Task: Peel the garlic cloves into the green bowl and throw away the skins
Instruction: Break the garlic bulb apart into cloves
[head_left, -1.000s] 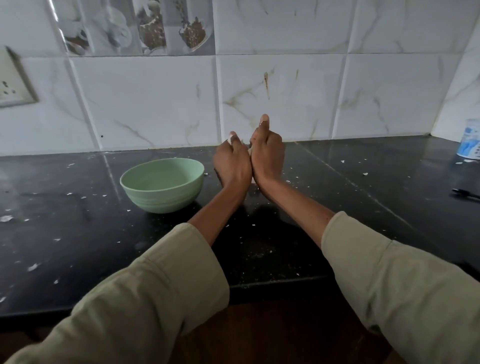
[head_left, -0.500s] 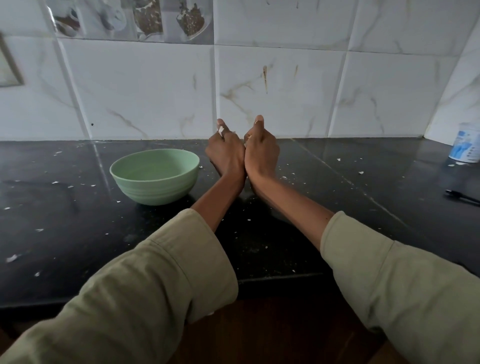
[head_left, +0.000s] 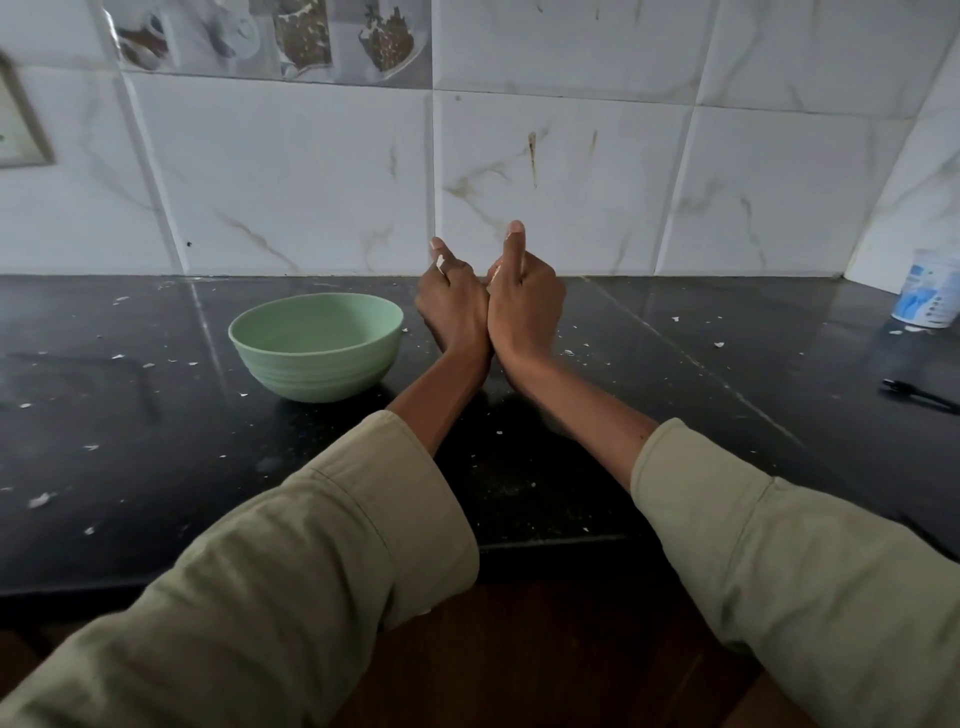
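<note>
My left hand (head_left: 454, 306) and my right hand (head_left: 525, 299) are pressed together side by side above the black counter, near the tiled wall. A small white piece of garlic (head_left: 440, 263) shows between my left thumb and fingers, which pinch it. My right hand's fingers are curled with the thumb up, and a pale bit (head_left: 493, 271) shows where the two hands meet; what it holds is mostly hidden. The green bowl (head_left: 316, 347) stands on the counter just left of my left hand, its inside looking empty from here.
Small white skin flakes (head_left: 570, 352) lie scattered over the black counter (head_left: 675, 415). A white and blue tub (head_left: 927, 296) stands at the far right by the wall, with a black pen (head_left: 917, 393) in front of it. The counter's front edge runs under my sleeves.
My hands stay together at the same spot; my right thumb has straightened upward a little. The camera has shifted slightly, and the bowl has not moved.
</note>
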